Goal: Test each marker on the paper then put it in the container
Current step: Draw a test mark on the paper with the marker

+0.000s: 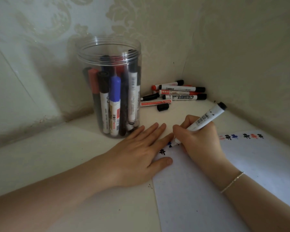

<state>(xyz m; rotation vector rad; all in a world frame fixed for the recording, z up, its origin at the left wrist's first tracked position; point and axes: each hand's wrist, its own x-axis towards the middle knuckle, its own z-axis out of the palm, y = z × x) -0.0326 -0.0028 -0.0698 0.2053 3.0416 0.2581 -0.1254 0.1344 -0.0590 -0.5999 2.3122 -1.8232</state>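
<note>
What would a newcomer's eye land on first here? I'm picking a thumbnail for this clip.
Probably the right hand gripping a marker, tip down on the paper at centre, with the left hand lying flat across the paper's left edge. Next, the clear jar packed with markers, standing upright behind the left hand. Then the loose pile of markers in the corner, with a black cap lying beside it.

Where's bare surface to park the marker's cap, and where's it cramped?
Free: the white tabletop left of the left hand, in front of the jar; also the strip between the loose black cap and the right hand. Lower paper is unmarked. Crowded: the back corner, where the marker pile lies beside the jar.
</note>
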